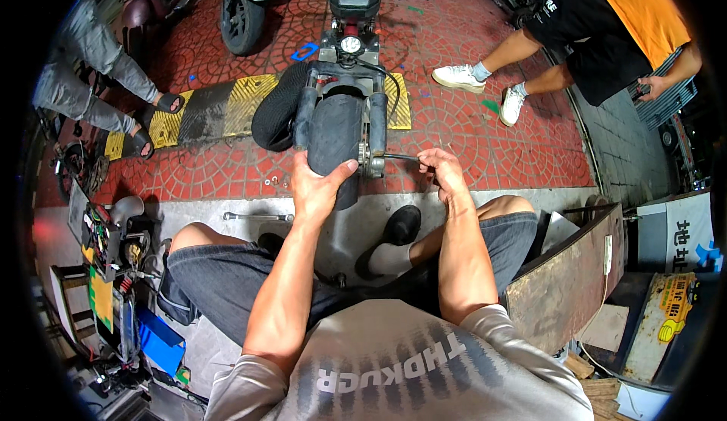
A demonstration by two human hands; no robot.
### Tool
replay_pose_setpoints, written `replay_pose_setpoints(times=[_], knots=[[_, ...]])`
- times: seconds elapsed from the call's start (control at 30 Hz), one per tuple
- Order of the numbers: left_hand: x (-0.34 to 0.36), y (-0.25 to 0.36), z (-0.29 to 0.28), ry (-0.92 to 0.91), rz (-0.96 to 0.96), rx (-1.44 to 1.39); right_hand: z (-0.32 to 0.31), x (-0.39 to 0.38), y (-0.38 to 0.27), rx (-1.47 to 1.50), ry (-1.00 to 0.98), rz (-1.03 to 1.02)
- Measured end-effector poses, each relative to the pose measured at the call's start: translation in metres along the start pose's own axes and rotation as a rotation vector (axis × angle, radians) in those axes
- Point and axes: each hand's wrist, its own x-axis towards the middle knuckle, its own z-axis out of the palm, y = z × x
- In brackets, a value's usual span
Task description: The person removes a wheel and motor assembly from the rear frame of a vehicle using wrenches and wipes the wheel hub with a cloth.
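A small scooter stands in front of me with its black front tyre held in a grey fork. My left hand grips the lower edge of the tyre, thumb on its right side. My right hand holds a thin metal tool whose tip reaches the axle on the right fork leg. I sit with knees apart, a black shoe and white sock below the wheel.
A spare black tyre leans left of the fork. A wrench lies on the metal plate by my left knee, small nuts nearby. Two people stand at the top left and right. A rusty box sits right, tool clutter left.
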Motion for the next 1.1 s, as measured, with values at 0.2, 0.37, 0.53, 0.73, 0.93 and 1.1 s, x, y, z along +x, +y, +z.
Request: replay_pose_setpoints(times=[0.2, 0.37, 0.53, 0.73, 0.93, 1.1], knots=[[0.001, 0.008, -0.002, -0.011, -0.013, 0.048, -0.005, 0.002, 0.004, 0.040, -0.020, 0.002], [0.001, 0.013, -0.002, -0.013, -0.016, 0.029, -0.004, 0.001, -0.002, 0.052, 0.009, 0.049], [-0.001, 0.016, -0.001, -0.028, -0.034, -0.014, -0.004, -0.001, -0.001, 0.072, 0.039, 0.058], [-0.001, 0.010, -0.002, -0.027, -0.030, 0.013, -0.001, -0.007, -0.003, 0.103, 0.077, 0.098], [-0.007, 0.025, -0.005, -0.031, -0.037, 0.059, -0.007, -0.003, 0.000, 0.097, 0.067, 0.129], [-0.001, 0.023, -0.003, -0.036, -0.045, 0.047, -0.011, 0.003, 0.003, 0.102, 0.071, 0.138]])
